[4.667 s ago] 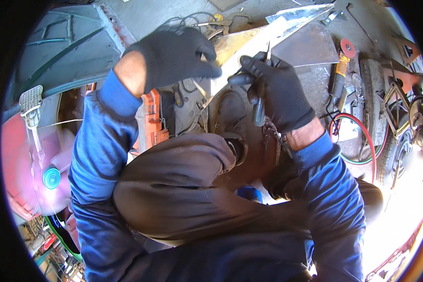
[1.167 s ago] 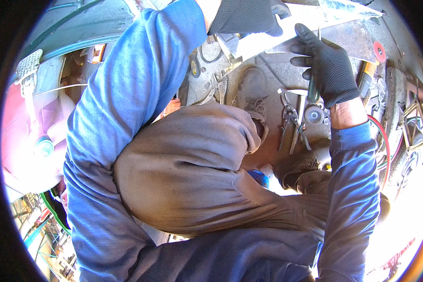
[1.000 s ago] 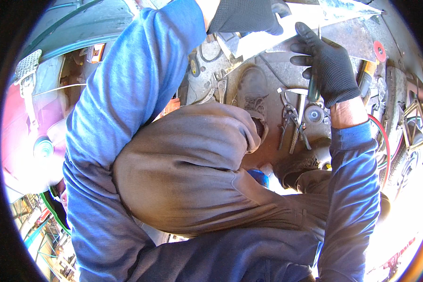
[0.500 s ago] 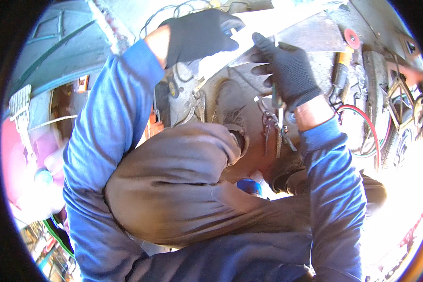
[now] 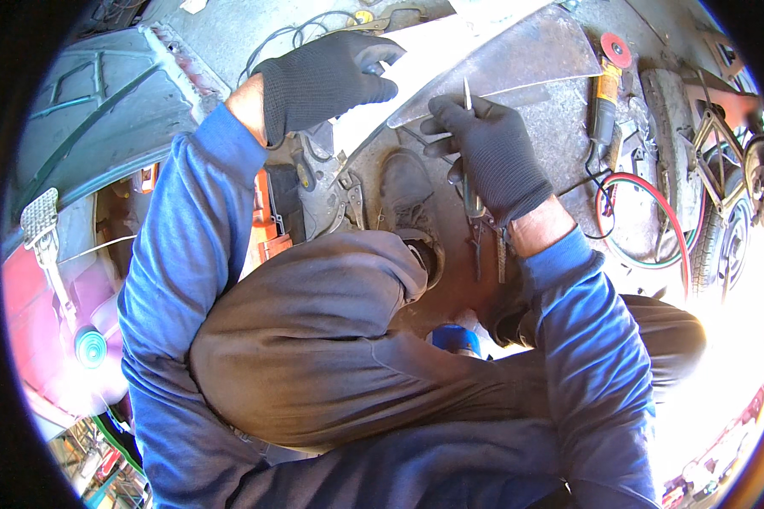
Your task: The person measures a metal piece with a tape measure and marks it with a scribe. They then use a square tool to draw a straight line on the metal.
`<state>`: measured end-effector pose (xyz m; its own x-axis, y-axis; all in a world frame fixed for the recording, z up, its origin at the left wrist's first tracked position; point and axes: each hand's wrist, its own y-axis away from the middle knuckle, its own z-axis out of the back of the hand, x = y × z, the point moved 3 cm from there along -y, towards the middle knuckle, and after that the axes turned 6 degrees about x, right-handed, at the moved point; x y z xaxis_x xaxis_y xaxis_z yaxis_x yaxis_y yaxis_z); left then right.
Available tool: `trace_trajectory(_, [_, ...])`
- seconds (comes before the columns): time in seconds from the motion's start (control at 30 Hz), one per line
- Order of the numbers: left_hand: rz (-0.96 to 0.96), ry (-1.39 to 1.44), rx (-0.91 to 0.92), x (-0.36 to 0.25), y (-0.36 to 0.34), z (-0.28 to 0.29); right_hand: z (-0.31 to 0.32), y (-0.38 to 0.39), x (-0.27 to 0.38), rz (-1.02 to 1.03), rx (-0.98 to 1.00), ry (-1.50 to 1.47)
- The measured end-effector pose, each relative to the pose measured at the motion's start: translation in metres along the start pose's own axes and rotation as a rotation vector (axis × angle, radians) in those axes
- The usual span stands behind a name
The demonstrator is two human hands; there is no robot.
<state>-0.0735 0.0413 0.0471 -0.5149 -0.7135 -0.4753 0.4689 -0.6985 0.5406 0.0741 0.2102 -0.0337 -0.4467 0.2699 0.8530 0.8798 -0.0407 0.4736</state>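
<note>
Two gloved hands are over metal sheets, which lie on the floor (image 5: 560, 174) near the person's shoe (image 5: 407, 191). The left hand (image 5: 335, 85) has its fingers curved, with a gap between thumb and fingers, beside the left edge of the bright white sheet (image 5: 420, 64); I cannot tell whether it pinches this edge or only rests there. The right hand (image 5: 480, 148) pinches a slim pointed tool (image 5: 470, 199), whose handle runs down under the palm. The tip stands upward in front of the grey sheet (image 5: 526, 55), and whether it touches, I cannot tell.

As for progress, the white sheet seems already placed partly over the grey one, and the tool is ready in the grip. The work looks to me unfinished: no fixing between the sheets can be seen, and because of strong glare I cannot say if any line is marked. The angle grinder (image 5: 604, 97) with a red disc lies to the right, and the locking pliers (image 5: 351, 199) lie near the shoe, both out of the hands.
</note>
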Motion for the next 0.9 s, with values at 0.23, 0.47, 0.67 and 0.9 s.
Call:
trace_trajectory(0.23, [-0.072, -0.046, -0.027, 0.001, -0.004, 0.000, 0.010, -0.013, 0.019, 0.137, -0.024, 0.099])
trace_trajectory(0.47, [-0.050, -0.056, -0.021, 0.003, -0.004, -0.003, 0.011, -0.012, 0.020, 0.065, 0.009, 0.163])
trace_trajectory(0.67, [-0.036, 0.005, -0.037, 0.002, -0.003, -0.006, 0.009, -0.012, 0.019, 0.123, -0.052, 0.107])
trace_trajectory(0.9, [-0.039, 0.125, -0.032, 0.000, 0.001, -0.007, 0.007, -0.013, 0.015, 0.113, -0.048, 0.090])
